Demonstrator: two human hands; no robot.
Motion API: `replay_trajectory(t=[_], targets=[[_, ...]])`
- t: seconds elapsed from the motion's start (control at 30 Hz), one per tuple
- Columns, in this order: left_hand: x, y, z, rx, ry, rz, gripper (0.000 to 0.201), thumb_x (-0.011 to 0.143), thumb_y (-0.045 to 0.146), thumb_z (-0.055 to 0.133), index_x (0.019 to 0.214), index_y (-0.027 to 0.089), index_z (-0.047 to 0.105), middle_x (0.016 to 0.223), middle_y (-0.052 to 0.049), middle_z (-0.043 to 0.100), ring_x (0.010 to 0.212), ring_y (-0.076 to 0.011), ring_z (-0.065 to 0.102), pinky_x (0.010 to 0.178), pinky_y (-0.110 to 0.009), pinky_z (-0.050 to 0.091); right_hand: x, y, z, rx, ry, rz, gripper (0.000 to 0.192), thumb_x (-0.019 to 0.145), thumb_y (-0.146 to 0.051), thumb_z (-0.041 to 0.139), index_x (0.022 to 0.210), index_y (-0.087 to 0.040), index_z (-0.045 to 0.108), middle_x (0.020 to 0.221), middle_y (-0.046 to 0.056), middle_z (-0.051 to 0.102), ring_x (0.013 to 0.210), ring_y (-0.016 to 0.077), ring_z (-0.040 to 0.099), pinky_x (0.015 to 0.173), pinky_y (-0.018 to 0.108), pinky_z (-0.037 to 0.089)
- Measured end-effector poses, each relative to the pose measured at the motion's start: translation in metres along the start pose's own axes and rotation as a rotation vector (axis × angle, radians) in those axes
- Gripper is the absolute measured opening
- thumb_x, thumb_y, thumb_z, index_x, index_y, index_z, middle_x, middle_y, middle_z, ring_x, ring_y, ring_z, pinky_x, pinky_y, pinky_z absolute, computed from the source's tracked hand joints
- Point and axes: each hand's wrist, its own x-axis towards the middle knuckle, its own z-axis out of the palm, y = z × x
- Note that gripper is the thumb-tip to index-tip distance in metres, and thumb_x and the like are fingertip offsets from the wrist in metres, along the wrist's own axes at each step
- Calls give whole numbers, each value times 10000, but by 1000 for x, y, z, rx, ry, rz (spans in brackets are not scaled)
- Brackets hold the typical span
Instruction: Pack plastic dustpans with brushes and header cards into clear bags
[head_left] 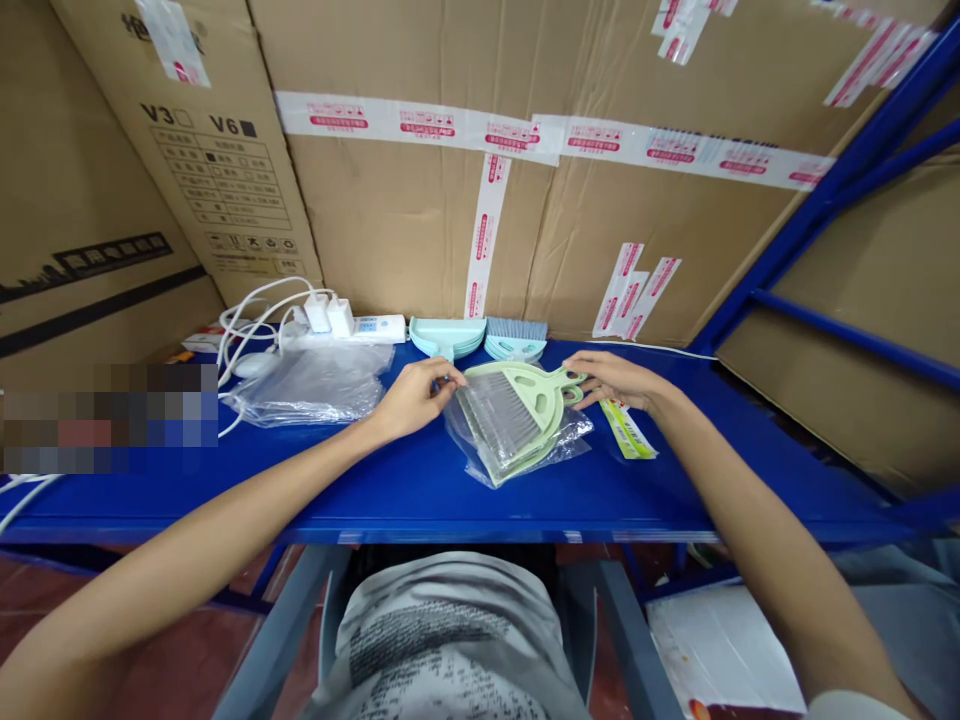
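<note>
A pale green dustpan lies on the blue table with a matching hand brush resting on it, grey bristles toward the left. Around the two is a clear plastic bag, its loose part spreading at the front and right. At the upper left corner of the dustpan, my left hand pinches the bag's edge between thumb and fingers. My right hand grips the handle ends of the dustpan and brush on the right. Just below that hand is a yellow-green printed packet.
Light blue dustpans and brushes sit stacked at the back. To their left lie clear plastic bags beside a power strip with white cables. Cardboard walls the back; a blue metal frame stands right.
</note>
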Motion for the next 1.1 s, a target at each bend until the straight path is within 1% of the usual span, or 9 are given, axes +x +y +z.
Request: replay_trajectory(t=[0.07,0.23,0.3,0.43,0.57,0.73,0.9,1.0,1.1], targets=[[-13,30,1,182,80,127,236,974,103,519,972,174,744,957,-77,751,889,-217,695,766,-343,576,-7,6,9,5,-23,-5,186,951,-296,772,926,-167,641,911,103,772,792,221,787,679,350,705],[-71,111,31,482,33,584,267,1000,103,529,1186,113,719,1181,-148,752,1141,-296,661,891,-404,573,-42,20,28,-30,-174,-44,381,951,-547,732,965,-170,683,975,132,792,837,271,805,672,387,711],[-89,122,46,565,53,664,297,1016,130,523,1237,109,720,1274,-163,742,1209,-316,652,963,-430,559,-51,22,31,-232,-78,-147,371,989,-556,653,941,-189,670,966,120,784,824,275,802,664,405,704],[-102,116,59,661,168,641,301,1002,117,534,1220,110,742,1352,-184,726,1225,-344,672,998,-458,545,-45,25,26,-811,203,-712,126,956,-288,649,1058,-223,686,1375,139,693,1201,315,727,962,496,649],[-102,109,54,742,202,580,333,988,89,525,1236,80,746,1306,-188,754,1147,-356,716,955,-474,567,-22,35,25,-1103,23,-1101,285,893,-159,694,1171,-218,716,1640,158,501,1562,352,418,1215,568,453],[-110,101,37,643,223,664,349,1031,91,440,1153,51,764,1138,-163,811,1072,-316,760,879,-417,607,-19,43,36,-1222,4,-1230,281,954,-149,672,1221,-212,731,1564,157,601,1459,328,563,1140,528,527],[-143,77,17,496,253,554,254,1008,52,563,1178,83,749,1155,-128,816,1171,-281,750,938,-372,621,-38,42,57,-1314,134,-1350,255,1045,-144,561,1175,-204,772,1479,174,668,1360,359,642,1013,563,588],[-156,67,5,503,243,525,298,1001,22,553,1224,92,739,1172,-133,810,1195,-288,747,943,-383,628,-44,37,67,-1359,108,-1402,321,1058,-103,491,1106,-184,798,1383,174,730,1225,329,730,860,464,638],[-143,70,-12,453,285,512,331,971,-5,589,1250,104,730,1120,-135,813,1129,-273,768,906,-363,638,-45,18,64,-1297,74,-1364,372,1037,-84,481,1177,-211,802,1364,127,750,1202,287,745,822,391,637]])
